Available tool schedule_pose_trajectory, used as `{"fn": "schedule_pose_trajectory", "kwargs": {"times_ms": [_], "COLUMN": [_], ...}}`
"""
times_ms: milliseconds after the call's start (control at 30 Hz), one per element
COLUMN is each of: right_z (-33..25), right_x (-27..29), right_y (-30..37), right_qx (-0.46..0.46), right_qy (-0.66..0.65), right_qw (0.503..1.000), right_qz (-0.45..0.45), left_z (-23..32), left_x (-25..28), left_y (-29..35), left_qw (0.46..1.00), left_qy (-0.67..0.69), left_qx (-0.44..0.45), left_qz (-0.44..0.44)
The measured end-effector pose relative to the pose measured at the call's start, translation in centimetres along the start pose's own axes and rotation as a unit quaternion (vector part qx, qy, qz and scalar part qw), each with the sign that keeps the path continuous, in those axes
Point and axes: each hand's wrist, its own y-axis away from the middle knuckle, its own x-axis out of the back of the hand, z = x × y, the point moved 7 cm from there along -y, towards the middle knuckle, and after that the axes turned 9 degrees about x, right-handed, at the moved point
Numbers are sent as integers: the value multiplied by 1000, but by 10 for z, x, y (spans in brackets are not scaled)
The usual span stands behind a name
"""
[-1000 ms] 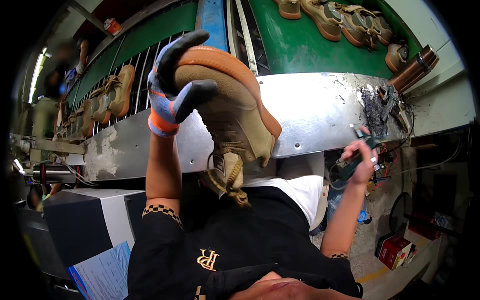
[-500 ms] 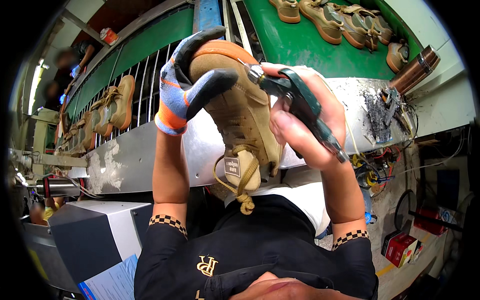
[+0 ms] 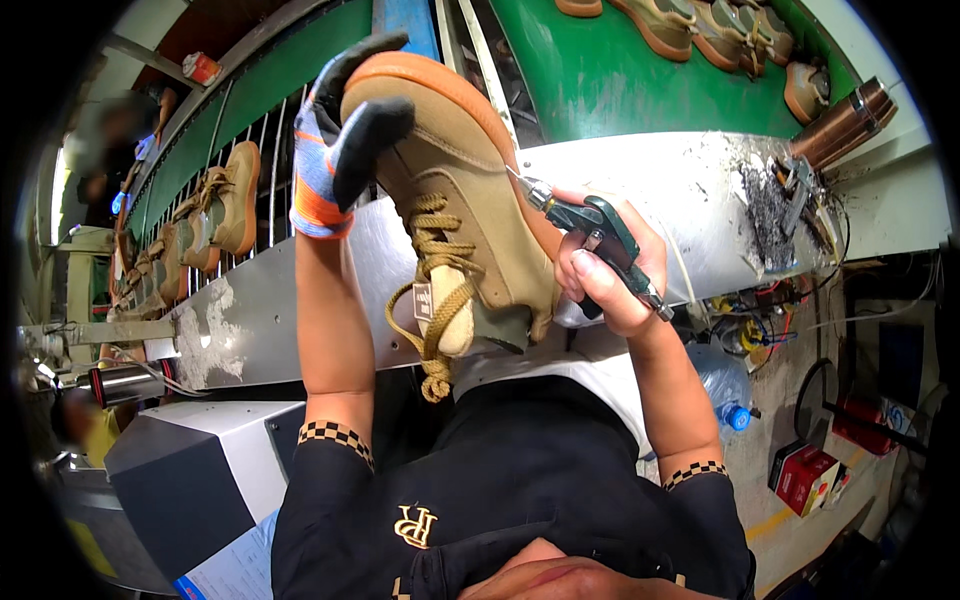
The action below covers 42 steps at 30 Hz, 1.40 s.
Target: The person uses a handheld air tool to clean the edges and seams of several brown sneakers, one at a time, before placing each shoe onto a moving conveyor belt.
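Note:
A tan suede lace-up shoe point(image 3: 465, 215) with an orange-brown gum sole hangs before me, toe pointing away and laces knotted at the near end. My left hand point(image 3: 345, 140), in a blue and orange glove with black-coated fingers, is closed round the toe. Bare, my right hand point(image 3: 620, 260) grips a dark green spray gun point(image 3: 597, 232) with a metal nozzle. Its tip is at the seam where the upper meets the sole, along the shoe's right side; I cannot tell whether it touches. A pale tag or tongue lies under the laces.
More tan shoes point(image 3: 237, 205) stand on the rack at left, and several point(image 3: 720, 35) sit on the green conveyor point(image 3: 600, 95) at the far right. Beyond my right hand, a copper-coloured cylinder point(image 3: 845, 120) juts over the dirty metal ledge point(image 3: 690, 180). A water bottle point(image 3: 722, 385) stands below.
The shoe has turned to show more of its right side and shifted slightly left. The spray gun's nozzle has gone from near the toe down along the sole edge.

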Motion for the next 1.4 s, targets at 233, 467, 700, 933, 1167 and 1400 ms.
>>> {"fn": "schedule_pose_trajectory", "kwargs": {"times_ms": [233, 467, 700, 933, 1167, 1400], "right_z": [26, 44, 55, 62, 83, 69], "right_x": [6, 13, 17, 3, -13, -18], "right_y": [43, 88, 107, 96, 81, 91], "right_qx": [-27, -79, -110, -128, -125, -133], "right_qy": [-26, -51, -113, -96, -30, -2], "right_qw": [999, 994, 981, 977, 982, 981], "right_qz": [9, 52, 113, 138, 136, 143], "left_z": [-10, -28, -77, -128, -113, -79], "left_x": [8, 30, 71, 86, 92, 30], "left_y": [-1, 4, 36, 126, 256, 332], "left_qw": [997, 998, 987, 938, 866, 779], "left_qy": [68, 13, -48, 163, 112, 59], "left_qx": [-33, -32, 6, 255, 446, 620], "left_qz": [-15, 45, 154, 170, 196, 74]}}
